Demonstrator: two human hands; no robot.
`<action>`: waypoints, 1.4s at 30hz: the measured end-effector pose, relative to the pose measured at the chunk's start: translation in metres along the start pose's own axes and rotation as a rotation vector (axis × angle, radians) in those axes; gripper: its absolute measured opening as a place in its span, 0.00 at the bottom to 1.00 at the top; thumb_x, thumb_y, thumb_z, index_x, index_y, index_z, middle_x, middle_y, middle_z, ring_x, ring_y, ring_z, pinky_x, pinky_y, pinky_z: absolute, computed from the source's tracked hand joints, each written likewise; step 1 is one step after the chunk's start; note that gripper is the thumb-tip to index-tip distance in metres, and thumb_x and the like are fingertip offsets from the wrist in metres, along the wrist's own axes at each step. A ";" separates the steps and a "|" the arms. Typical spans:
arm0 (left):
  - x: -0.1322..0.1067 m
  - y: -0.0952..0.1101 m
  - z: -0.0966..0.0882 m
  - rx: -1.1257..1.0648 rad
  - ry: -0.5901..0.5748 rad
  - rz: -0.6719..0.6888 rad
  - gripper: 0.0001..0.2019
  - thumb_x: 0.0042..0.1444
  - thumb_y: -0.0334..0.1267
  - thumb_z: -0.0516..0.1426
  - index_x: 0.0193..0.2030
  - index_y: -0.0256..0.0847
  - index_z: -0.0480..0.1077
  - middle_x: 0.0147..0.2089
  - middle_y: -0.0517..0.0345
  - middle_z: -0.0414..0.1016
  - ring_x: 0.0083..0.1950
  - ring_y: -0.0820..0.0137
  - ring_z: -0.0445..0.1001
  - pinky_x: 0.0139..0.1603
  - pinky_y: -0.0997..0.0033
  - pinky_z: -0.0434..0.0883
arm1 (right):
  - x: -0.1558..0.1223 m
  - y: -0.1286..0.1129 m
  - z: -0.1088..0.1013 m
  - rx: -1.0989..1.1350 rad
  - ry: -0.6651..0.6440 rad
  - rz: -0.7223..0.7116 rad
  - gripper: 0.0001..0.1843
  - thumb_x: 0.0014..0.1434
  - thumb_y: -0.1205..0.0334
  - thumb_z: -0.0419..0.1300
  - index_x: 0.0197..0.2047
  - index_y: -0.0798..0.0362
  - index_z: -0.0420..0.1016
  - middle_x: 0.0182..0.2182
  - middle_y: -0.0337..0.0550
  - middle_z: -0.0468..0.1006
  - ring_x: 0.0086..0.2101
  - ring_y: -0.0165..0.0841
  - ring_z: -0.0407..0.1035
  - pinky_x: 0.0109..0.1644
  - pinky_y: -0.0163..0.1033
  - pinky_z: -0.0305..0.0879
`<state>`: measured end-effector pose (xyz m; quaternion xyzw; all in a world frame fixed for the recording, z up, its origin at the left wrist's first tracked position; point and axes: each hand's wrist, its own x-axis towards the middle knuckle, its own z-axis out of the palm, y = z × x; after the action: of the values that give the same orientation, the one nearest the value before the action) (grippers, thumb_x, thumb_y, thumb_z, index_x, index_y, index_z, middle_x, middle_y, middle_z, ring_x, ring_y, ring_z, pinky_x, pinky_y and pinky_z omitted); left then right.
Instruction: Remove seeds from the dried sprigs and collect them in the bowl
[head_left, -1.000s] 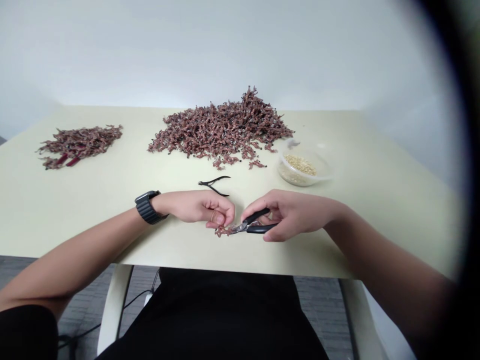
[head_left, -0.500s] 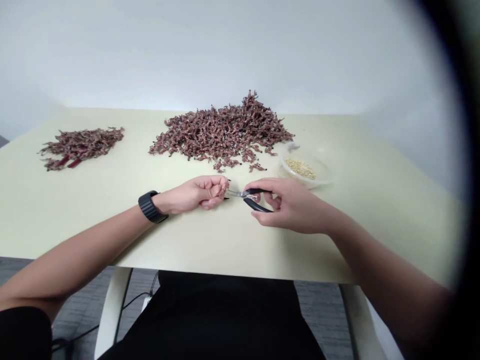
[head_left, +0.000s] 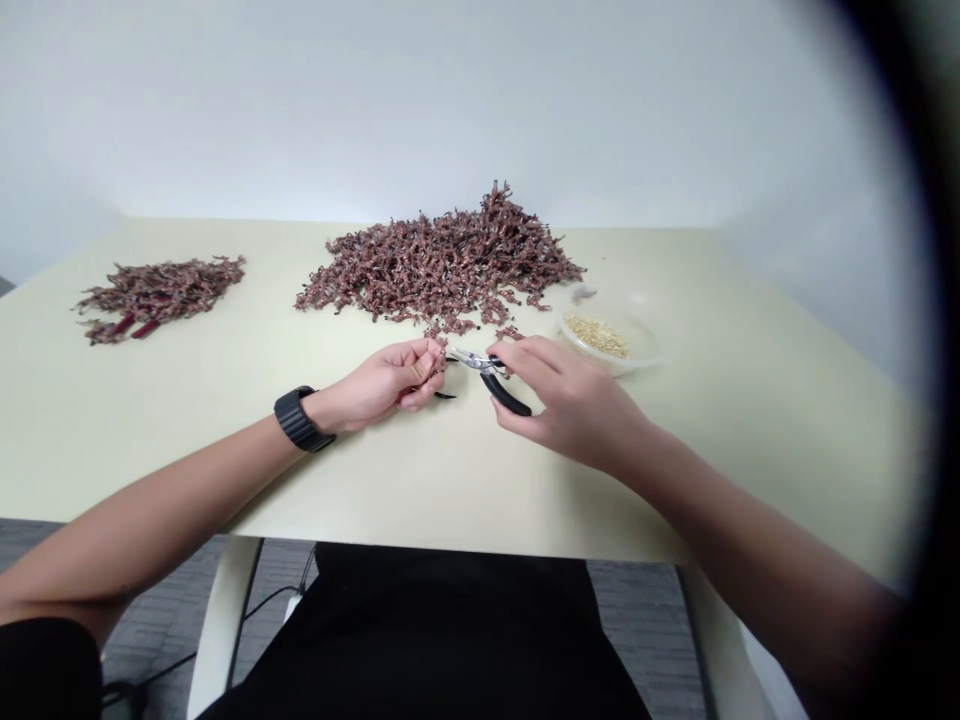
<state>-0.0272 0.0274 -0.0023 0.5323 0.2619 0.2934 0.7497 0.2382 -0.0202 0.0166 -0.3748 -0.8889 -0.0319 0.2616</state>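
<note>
My left hand [head_left: 397,378], a black watch [head_left: 302,418] on its wrist, pinches a small reddish-brown piece [head_left: 442,352] at its fingertips. Two pointed black tips [head_left: 447,395] stick out beside those fingers; what they belong to is hidden by the hand. In my right hand [head_left: 574,400] is a pair of pliers [head_left: 506,393] with black grips and silver jaws. The jaws point left and end close to the brown piece; I cannot tell whether they touch it.
A large heap of similar brown pieces [head_left: 442,265] lies behind my hands. At the left is a smaller pile [head_left: 169,288] with dark red handles [head_left: 145,329] in it. A clear bowl [head_left: 637,360] at the right holds small gold-coloured bits [head_left: 596,337].
The pliers have tilted, their jaws now higher and further up the left fingertips. My right hand has shifted slightly left and up. More of the brown piece shows above my left fingers.
</note>
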 end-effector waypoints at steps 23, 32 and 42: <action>-0.001 -0.003 0.000 0.018 -0.015 -0.034 0.08 0.68 0.39 0.58 0.40 0.41 0.62 0.27 0.65 0.61 0.22 0.78 0.52 0.24 0.77 0.49 | -0.001 -0.004 0.000 0.007 -0.053 -0.015 0.23 0.66 0.68 0.57 0.63 0.55 0.68 0.50 0.55 0.79 0.45 0.44 0.75 0.48 0.45 0.71; -0.005 0.016 -0.018 0.475 -0.210 -0.035 0.11 0.72 0.44 0.54 0.43 0.38 0.67 0.27 0.63 0.61 0.28 0.75 0.55 0.31 0.74 0.55 | 0.010 -0.006 -0.022 0.397 -0.288 0.116 0.13 0.57 0.65 0.64 0.47 0.50 0.77 0.26 0.34 0.68 0.27 0.29 0.59 0.31 0.35 0.55; -0.007 0.020 -0.009 0.499 -0.425 -0.137 0.11 0.71 0.43 0.55 0.42 0.37 0.72 0.33 0.56 0.70 0.30 0.74 0.62 0.36 0.72 0.66 | 0.011 0.004 -0.029 0.894 -0.735 0.306 0.21 0.60 0.57 0.65 0.56 0.49 0.78 0.22 0.29 0.56 0.24 0.26 0.50 0.27 0.33 0.51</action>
<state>-0.0420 0.0333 0.0142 0.7298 0.1986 0.0515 0.6522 0.2475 -0.0175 0.0459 -0.3385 -0.7843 0.5150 0.0712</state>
